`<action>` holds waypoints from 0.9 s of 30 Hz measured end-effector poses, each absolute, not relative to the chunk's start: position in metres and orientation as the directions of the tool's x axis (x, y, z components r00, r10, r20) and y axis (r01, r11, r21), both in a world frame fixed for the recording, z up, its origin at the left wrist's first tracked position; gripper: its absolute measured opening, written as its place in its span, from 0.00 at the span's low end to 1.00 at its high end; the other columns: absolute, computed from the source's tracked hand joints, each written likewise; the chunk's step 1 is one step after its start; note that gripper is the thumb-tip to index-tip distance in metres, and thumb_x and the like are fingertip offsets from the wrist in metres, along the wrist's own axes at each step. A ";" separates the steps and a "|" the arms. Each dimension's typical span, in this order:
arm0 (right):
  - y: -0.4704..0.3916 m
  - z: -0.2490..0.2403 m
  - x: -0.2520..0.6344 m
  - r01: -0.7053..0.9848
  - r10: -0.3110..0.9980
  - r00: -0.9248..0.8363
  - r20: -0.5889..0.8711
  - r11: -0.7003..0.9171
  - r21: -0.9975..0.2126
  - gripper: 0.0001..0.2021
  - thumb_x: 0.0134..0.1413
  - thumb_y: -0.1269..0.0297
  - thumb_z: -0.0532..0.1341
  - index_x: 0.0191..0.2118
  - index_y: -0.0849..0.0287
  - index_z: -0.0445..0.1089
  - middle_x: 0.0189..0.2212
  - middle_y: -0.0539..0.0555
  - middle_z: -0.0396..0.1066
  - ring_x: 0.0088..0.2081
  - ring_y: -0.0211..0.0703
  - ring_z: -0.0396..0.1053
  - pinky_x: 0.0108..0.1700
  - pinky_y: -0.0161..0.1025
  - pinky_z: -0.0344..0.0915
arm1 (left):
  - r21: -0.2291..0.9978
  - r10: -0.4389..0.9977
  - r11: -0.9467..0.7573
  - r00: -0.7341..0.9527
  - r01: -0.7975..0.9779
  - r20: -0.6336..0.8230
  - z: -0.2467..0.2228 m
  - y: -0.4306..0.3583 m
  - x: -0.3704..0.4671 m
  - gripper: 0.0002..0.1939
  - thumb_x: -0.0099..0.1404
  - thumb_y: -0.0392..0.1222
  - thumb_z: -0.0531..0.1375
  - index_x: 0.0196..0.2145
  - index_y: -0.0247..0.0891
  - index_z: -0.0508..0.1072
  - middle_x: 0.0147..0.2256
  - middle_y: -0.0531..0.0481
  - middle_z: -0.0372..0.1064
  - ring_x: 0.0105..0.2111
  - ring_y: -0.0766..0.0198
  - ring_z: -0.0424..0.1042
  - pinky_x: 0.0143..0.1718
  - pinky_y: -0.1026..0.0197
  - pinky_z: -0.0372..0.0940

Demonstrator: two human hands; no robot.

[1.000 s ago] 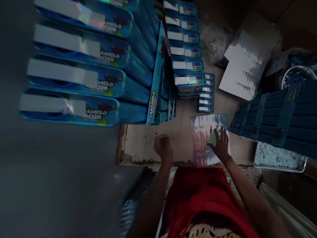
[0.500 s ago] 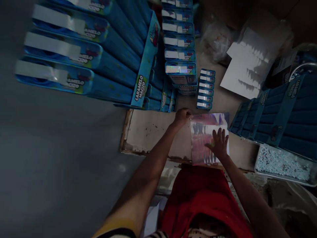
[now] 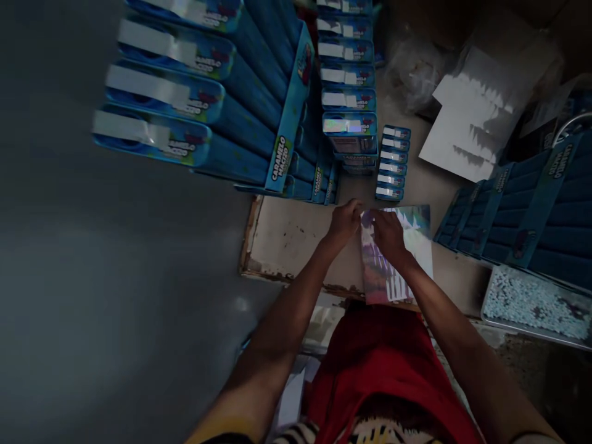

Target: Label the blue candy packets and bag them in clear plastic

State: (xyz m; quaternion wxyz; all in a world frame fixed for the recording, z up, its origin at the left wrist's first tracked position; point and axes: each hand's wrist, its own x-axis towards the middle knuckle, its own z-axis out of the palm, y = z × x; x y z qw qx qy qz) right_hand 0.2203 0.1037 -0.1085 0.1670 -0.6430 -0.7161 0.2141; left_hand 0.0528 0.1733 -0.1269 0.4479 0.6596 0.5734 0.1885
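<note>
Two bare hands come close together over the bench [image 3: 296, 240], the left grip [image 3: 346, 221] at the outer edge of a shiny, rainbow-tinted sheet [image 3: 419, 246] and the right grip [image 3: 387, 233] over the sheet's surface just beside it. The sheet lies flat beneath the right grip, spreading rightward from it and back toward the wearer's red garment [image 3: 383, 357]. The left grip is narrow, its fingers drawn together at the far-left corner; whether they pinch that corner cannot be told. The right grip is bent, its fingertips turned toward the same corner, and whether it holds anything cannot be told either.

The step in hand looks to be fine finger work at this corner, perhaps raising or separating an edge. From here, the next move seems to call for a secure pinch by one grip while the other steadies the sheet, with a gentle pull that does not crease it.

Just beyond the right grip stands a short row of small blue boxes [image 3: 392, 163]; past the left grip rises a column of larger blue boxes [image 3: 349, 95]. Well to the right of both grips sits a metal tray [image 3: 531, 332] of pale blue pieces [image 3: 527, 299].
</note>
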 end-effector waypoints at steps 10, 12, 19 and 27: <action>0.097 -0.129 0.199 0.865 0.984 -0.146 -0.105 0.076 -0.497 0.25 0.70 0.75 0.51 0.68 0.63 0.69 0.68 0.65 0.70 0.61 0.58 0.68 0.65 0.54 0.65 | 0.761 0.949 0.090 0.177 0.642 -0.262 -0.113 0.157 0.062 0.18 0.70 0.32 0.55 0.55 0.39 0.75 0.37 0.48 0.81 0.37 0.59 0.79 0.43 0.59 0.70; 0.086 -0.130 0.198 0.853 0.981 -0.158 -0.110 0.080 -0.516 0.28 0.69 0.76 0.50 0.71 0.63 0.66 0.70 0.64 0.67 0.65 0.57 0.66 0.68 0.54 0.63 | 0.751 0.948 0.129 0.142 0.647 -0.285 -0.111 0.156 0.063 0.17 0.71 0.33 0.56 0.55 0.38 0.75 0.40 0.45 0.81 0.38 0.57 0.79 0.45 0.58 0.70; 0.068 -0.111 0.202 0.828 0.984 -0.077 -0.161 -0.027 -0.561 0.15 0.71 0.65 0.59 0.56 0.57 0.79 0.51 0.61 0.81 0.55 0.56 0.71 0.59 0.51 0.64 | 0.689 0.953 0.094 0.135 0.719 -0.271 -0.106 0.153 0.057 0.15 0.71 0.33 0.56 0.51 0.41 0.76 0.43 0.47 0.81 0.44 0.55 0.79 0.48 0.59 0.68; 0.044 -0.035 0.208 0.648 0.927 0.265 -0.264 -0.374 -0.664 0.08 0.65 0.59 0.66 0.38 0.55 0.80 0.23 0.48 0.71 0.30 0.43 0.69 0.39 0.39 0.61 | 0.706 0.938 0.189 0.087 0.683 -0.335 -0.117 0.161 0.056 0.13 0.73 0.40 0.54 0.49 0.39 0.77 0.48 0.42 0.81 0.51 0.52 0.78 0.55 0.55 0.68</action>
